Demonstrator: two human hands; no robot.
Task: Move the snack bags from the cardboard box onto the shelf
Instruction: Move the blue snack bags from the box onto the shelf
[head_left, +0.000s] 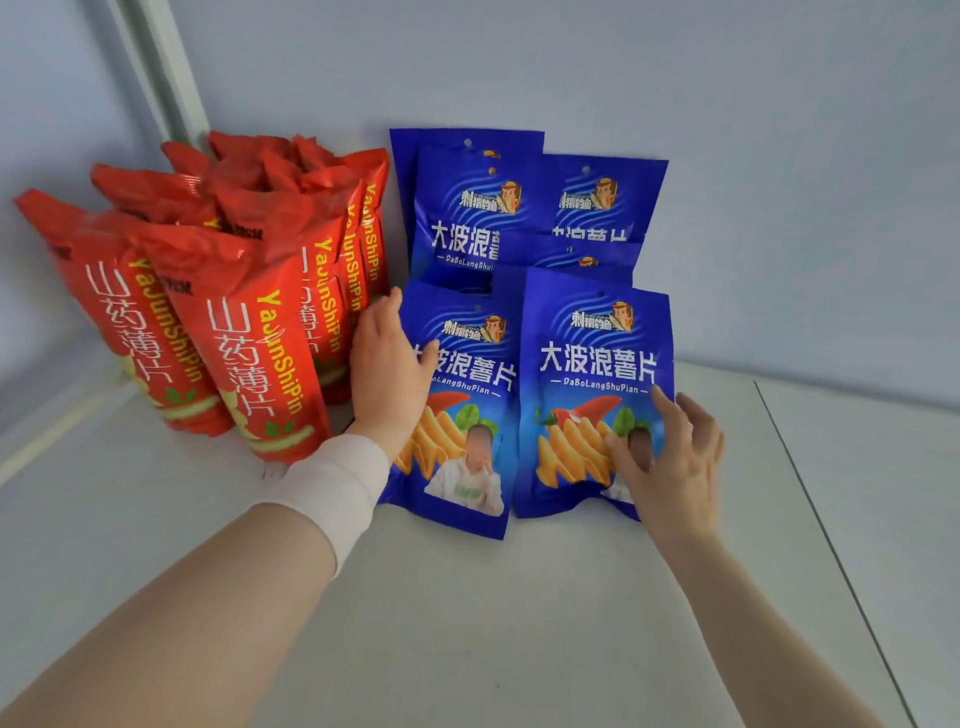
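Several blue snack bags stand upright on the white shelf. My left hand grips the left edge of the front-left blue bag, thumb across its front. My right hand touches the lower right of the front-right blue bag with spread fingers, thumb on its front. More blue bags stand behind them against the wall. The cardboard box is out of view.
A cluster of several red snack bags stands at the left, close to my left hand. The back wall rises right behind the bags. A seam runs across the shelf on the right.
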